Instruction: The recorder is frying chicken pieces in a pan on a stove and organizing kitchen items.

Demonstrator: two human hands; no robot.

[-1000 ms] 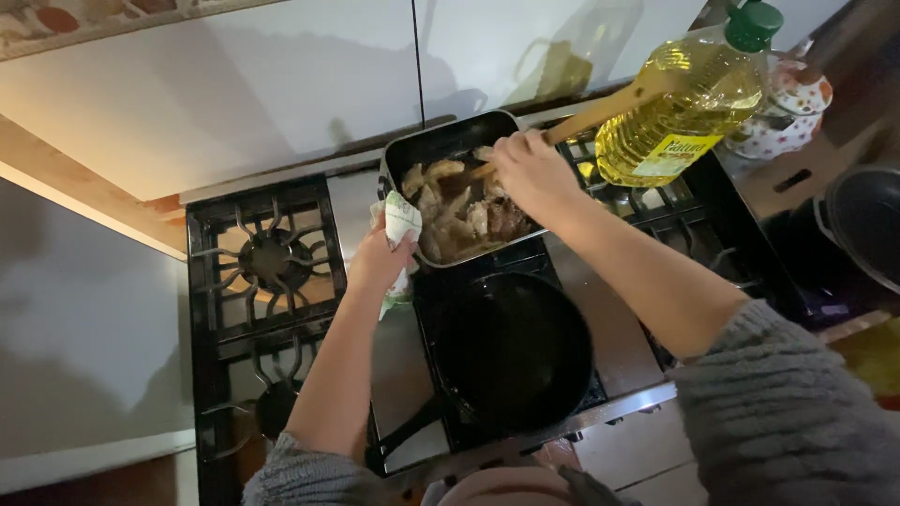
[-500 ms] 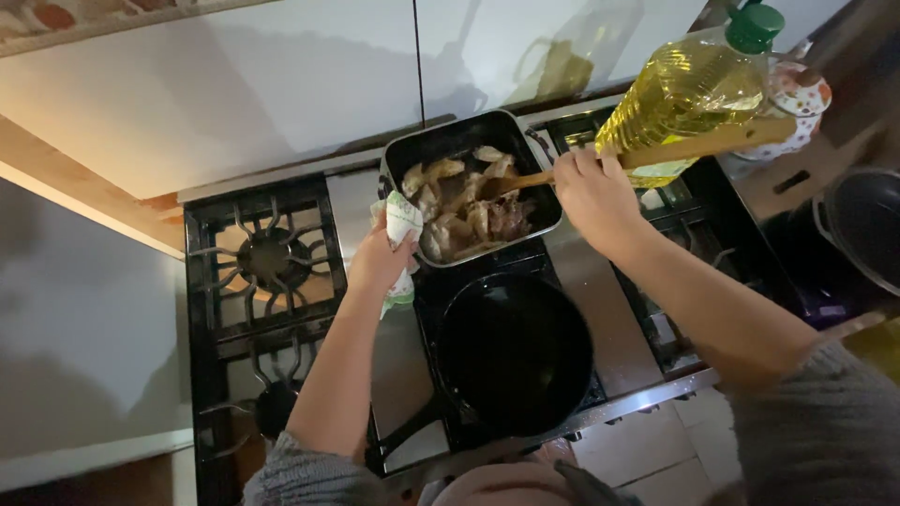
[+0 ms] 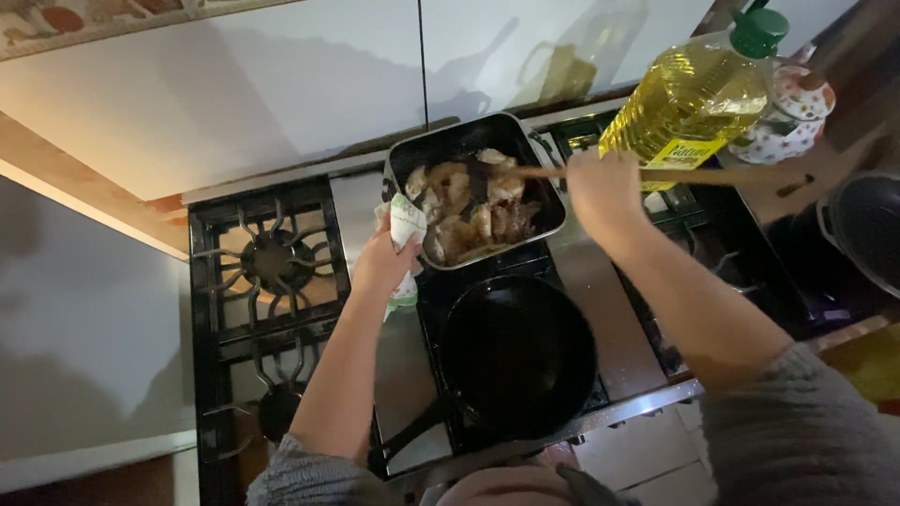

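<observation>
Starting at nine o'clock, an unlit gas burner sits bare on the black stove, and just right of it the left hand is closed around a white-and-green cloth, pressing it to the near left rim of the rectangular roasting pan at twelve o'clock; browned meat pieces fill that pan; below it, at six o'clock, an empty black skillet rests, its handle pointing toward seven; the right hand is wrapped around a wooden spoon whose long axis runs nearly level from three o'clock toward nine, so its working end lies left of the fist, over the meat; a large oil bottle stands at two o'clock
</observation>
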